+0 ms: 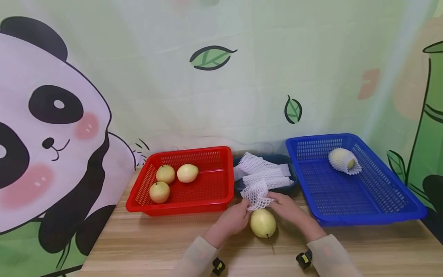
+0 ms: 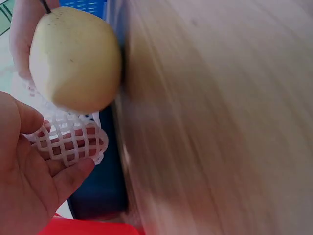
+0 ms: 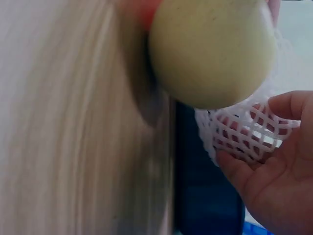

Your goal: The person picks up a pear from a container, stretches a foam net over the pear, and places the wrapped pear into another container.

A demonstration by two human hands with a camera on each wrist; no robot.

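Holding netting [image 1: 256, 195] by pear [image 1: 263, 223]; red basket [image 1: 207, 192] has three, blue basket [image 1: 337, 196] one

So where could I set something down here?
The wooden table is bare left of the left hand, before the red basket, and right of the right hand, before the blue basket, whose near floor is free. Crowded: between baskets, foam nets pile in a dark tray behind the pear.

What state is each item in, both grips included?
Left grip: holding a white mesh foam net.
Right grip: holding the same net.
Held net: spread between both grips.
Round yellow pear beside it: mostly bare, far end at the net.
Red rectangular plastic basket: upright, three bare yellow pears inside.
Blue rectangular plastic basket: upright, one net-wrapped yellow pear inside.
Dark blue plastic tray: holding flattened white foam nets.
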